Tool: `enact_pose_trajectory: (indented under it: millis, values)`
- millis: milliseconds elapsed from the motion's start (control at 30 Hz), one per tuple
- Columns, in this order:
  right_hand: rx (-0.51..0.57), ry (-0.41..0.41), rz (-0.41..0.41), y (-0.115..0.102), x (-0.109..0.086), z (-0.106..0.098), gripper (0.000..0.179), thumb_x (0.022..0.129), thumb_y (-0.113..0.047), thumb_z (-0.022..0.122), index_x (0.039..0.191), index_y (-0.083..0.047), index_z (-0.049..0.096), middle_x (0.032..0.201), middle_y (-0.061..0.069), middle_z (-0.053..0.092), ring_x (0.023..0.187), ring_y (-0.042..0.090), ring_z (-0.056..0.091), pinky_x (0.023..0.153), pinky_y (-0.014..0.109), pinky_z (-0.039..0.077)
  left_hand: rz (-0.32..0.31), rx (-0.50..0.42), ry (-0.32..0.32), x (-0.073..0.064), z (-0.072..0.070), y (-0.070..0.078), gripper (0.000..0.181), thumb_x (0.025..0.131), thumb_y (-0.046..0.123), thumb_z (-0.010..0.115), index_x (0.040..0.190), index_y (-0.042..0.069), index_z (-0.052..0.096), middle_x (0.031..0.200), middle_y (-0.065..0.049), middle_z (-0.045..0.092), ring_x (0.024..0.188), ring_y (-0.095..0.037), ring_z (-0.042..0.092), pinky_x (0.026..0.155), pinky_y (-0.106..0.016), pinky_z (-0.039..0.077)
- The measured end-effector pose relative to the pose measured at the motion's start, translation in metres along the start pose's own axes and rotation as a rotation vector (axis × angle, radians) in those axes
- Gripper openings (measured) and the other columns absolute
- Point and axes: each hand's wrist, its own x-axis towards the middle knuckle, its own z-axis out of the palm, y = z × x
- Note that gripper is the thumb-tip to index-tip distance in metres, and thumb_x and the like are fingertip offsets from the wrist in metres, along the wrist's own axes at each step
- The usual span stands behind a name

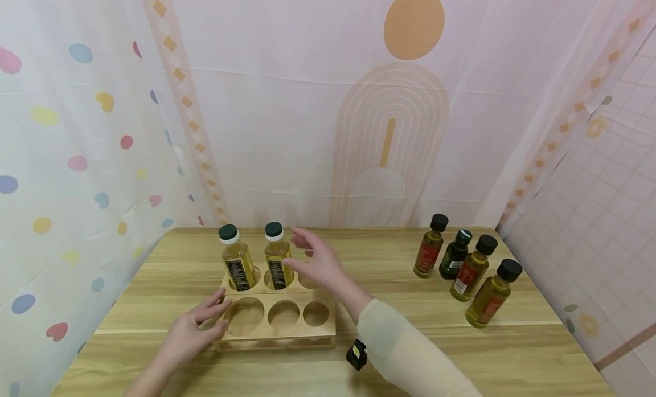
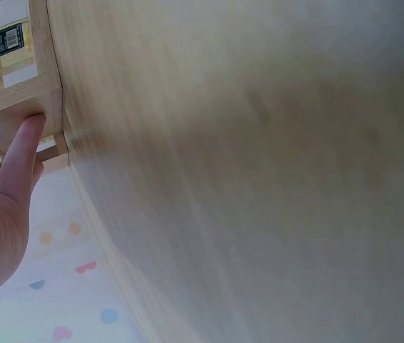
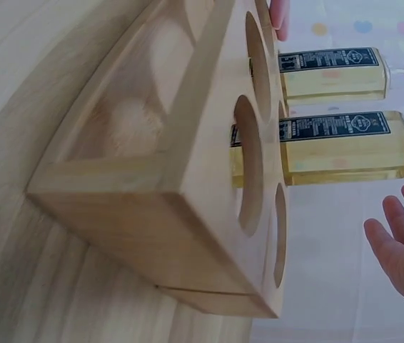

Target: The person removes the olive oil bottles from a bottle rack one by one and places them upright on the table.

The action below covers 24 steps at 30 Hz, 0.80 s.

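A wooden rack (image 1: 328, 323) with round holes in two tiers stands on the table in the head view. Two oil bottles with dark green caps stand in its back row: the left bottle (image 1: 238, 263) and the middle bottle (image 1: 278, 260). My left hand (image 1: 192, 328) touches the rack's left end, fingers fairly straight; in the left wrist view a finger (image 2: 23, 153) presses on its side. Beside the middle bottle, my right hand (image 1: 320, 260) hovers with fingers spread over the back row's right hole. A gap shows between these fingers (image 3: 395, 229) and the bottle (image 3: 345, 150) in the right wrist view.
Several dark-capped oil bottles stand at the table's right: a red-labelled one (image 1: 429, 249), a small dark green one (image 1: 455, 257), another red-labelled one (image 1: 471, 271) and a front one (image 1: 492, 297). A small black object (image 1: 356, 355) lies near my right sleeve. Patterned curtains (image 1: 287, 129) hang behind.
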Motion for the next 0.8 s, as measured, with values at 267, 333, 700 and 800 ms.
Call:
enact_pose_trajectory:
  millis: [267, 333, 700, 800]
  values:
    - [0.038, -0.010, 0.014, -0.010, 0.009, 0.006, 0.065, 0.087, -0.018, 0.078, 0.145, -0.012, 0.049, 0.133, 0.007, 0.062, 0.123, 0.021, 0.057, 0.104, 0.043, 0.045, -0.013, 0.037, 0.003, 0.000, 0.000, -0.002, 0.043, 0.089, 0.022, 0.075, 0.127, 0.004, 0.067, 0.150, -0.009, 0.045, 0.133, -0.037, 0.044, 0.101, -0.040, 0.041]
    - [0.034, -0.012, 0.026, -0.012, 0.010, 0.008, 0.065, 0.088, -0.019, 0.078, 0.146, -0.012, 0.048, 0.133, 0.007, 0.062, 0.123, 0.020, 0.057, 0.104, 0.043, 0.045, -0.006, 0.037, 0.003, 0.000, 0.000, -0.001, 0.043, 0.089, 0.021, 0.076, 0.127, 0.003, 0.067, 0.150, -0.011, 0.045, 0.132, -0.038, 0.045, 0.101, -0.045, 0.041]
    - [-0.003, 0.026, 0.059, -0.017, 0.020, 0.016, 0.060, 0.087, -0.020, 0.078, 0.141, -0.009, 0.053, 0.127, 0.008, 0.066, 0.119, 0.020, 0.060, 0.103, 0.041, 0.046, -0.005, 0.029, 0.003, 0.000, 0.000, 0.001, 0.043, 0.089, 0.022, 0.075, 0.128, 0.003, 0.066, 0.150, -0.012, 0.045, 0.132, -0.040, 0.043, 0.101, -0.048, 0.040]
    - [-0.001, 0.046, 0.076, -0.018, 0.021, 0.019, 0.057, 0.087, -0.021, 0.078, 0.139, -0.012, 0.055, 0.126, 0.006, 0.066, 0.118, 0.019, 0.060, 0.102, 0.041, 0.047, -0.012, 0.023, 0.004, -0.001, 0.000, 0.002, 0.044, 0.090, 0.022, 0.075, 0.128, 0.003, 0.066, 0.150, -0.012, 0.045, 0.133, -0.040, 0.043, 0.101, -0.050, 0.039]
